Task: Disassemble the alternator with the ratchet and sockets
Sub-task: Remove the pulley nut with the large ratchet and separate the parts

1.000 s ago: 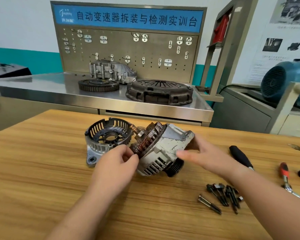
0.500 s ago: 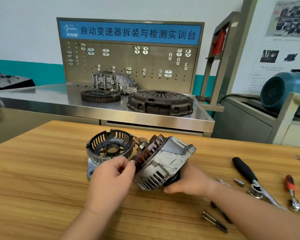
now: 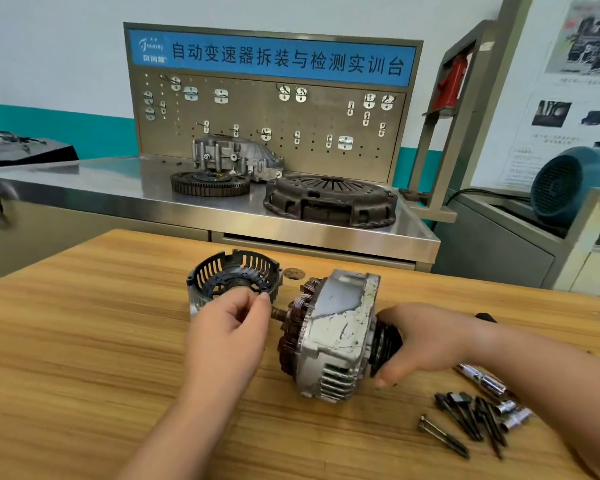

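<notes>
View: head camera, looking down on the light wooden surface (image 3: 84,358).
Done: the black-and-silver slotted rear end cover (image 3: 234,277) is off. It lies at 10 o'clock from the silver cast alternator body (image 3: 340,337), near but apart. Long dark bolts (image 3: 465,424) lie loose at 4 o'clock from the body, so the through-bolts look to be out.
Left to do: the copper stator windings (image 3: 298,327) sit in the body, the thin rotor shaft (image 3: 278,313) pokes out at 9 o'clock, and the black grooved pulley (image 3: 385,344) is on the 3 o'clock end. I judge the job roughly half done.
Task's thing: the alternator body stands tilted mid-view, its lower edge on the surface.
Left hand (image 3: 229,330): fingers curled, thumb and forefinger tips together at the shaft's end. I cannot tell whether they pinch it.
Right hand (image 3: 426,341): fingers wrapped round the pulley, steadying the body.
Tools: the chrome ratchet (image 3: 482,377) lies at 4 o'clock, partly under the right forearm. Small chrome sockets (image 3: 515,414) lie beside the bolts.
Containers: no tray or box shows. The cup-like end cover shows only its own central seat, with no loose parts. Bolts and sockets lie bare on the surface.
</notes>
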Demonstrator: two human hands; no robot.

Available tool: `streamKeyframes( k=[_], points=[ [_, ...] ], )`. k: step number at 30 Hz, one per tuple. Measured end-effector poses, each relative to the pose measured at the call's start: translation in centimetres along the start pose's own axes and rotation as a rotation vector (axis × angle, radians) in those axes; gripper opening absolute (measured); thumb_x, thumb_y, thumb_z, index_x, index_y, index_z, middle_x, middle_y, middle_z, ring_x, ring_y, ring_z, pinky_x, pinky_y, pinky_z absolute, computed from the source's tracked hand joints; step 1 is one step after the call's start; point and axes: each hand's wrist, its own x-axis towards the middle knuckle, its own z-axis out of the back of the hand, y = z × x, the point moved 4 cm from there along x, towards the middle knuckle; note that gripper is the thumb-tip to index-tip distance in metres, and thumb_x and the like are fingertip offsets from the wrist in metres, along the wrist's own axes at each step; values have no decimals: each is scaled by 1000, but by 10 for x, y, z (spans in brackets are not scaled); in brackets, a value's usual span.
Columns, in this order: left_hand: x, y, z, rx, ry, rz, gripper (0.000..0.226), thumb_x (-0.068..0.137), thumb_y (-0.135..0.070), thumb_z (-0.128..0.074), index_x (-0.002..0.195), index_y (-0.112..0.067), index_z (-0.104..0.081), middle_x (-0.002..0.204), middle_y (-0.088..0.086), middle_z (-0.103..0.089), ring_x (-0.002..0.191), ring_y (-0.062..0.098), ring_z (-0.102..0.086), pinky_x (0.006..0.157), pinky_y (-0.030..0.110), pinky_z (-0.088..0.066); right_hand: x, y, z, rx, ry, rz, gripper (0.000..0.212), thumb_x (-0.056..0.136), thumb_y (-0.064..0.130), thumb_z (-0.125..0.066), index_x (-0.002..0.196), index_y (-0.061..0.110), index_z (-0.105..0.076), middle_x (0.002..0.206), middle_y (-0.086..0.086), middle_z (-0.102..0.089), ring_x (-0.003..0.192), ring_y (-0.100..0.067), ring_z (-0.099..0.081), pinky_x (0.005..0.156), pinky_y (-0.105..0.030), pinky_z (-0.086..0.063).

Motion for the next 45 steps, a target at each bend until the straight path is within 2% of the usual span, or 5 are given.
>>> streamKeyframes(
  k=[20, 27, 33, 41, 45],
  points=[
    [1, -11, 6, -229, 13, 88, 28, 79, -39, -50, 61, -20, -60, 50, -3, -55, 50, 6, -49, 61, 34, -42, -42, 32, 29, -556, -39, 27, 35, 63, 52, -72, 73, 28, -49, 65, 6, -54, 59, -6, -49, 45, -24, -36],
    [-15, -37, 0, -13, 169, -211, 27, 75, -54, -49, 96, -42, -60, 94, -19, -63, 91, 4, -59, 78, 37, -51, -39, 55, 29, -390, -137, 105, 40, 69, 48, -75, 90, 25, -50, 77, 7, -55, 67, -8, -51, 48, -26, -35],
    [-38, -56, -20, 354, 477, -528, 64, 76, -67, -46, 135, -43, -40, 136, -36, -34, 137, -1, -24, 111, 39, -25, -37, 73, 23, -461, -171, 227, 42, 72, 46, -72, 99, 16, -59, 80, 4, -63, 71, -15, -59, 61, -31, -55],
    [-39, -70, -29, 733, 534, -660, 76, 69, -77, -44, 124, -26, -57, 117, -14, -64, 121, 16, -54, 111, 47, -31, -57, 37, 15, 76, -216, 208, 89, 76, 34, -78, 146, 35, -23, 119, 20, -51, 93, 1, -52, 82, -16, -48],
    [-31, -80, -40, 782, 625, -596, 84, 62, -86, -31, 128, -36, -45, 116, -25, -60, 117, -3, -51, 117, 25, -1, -65, 16, 2, 239, -237, 203, 90, 80, 31, -75, 147, 44, -16, 121, 28, -42, 107, 8, -47, 89, -9, -42]
  ],
)
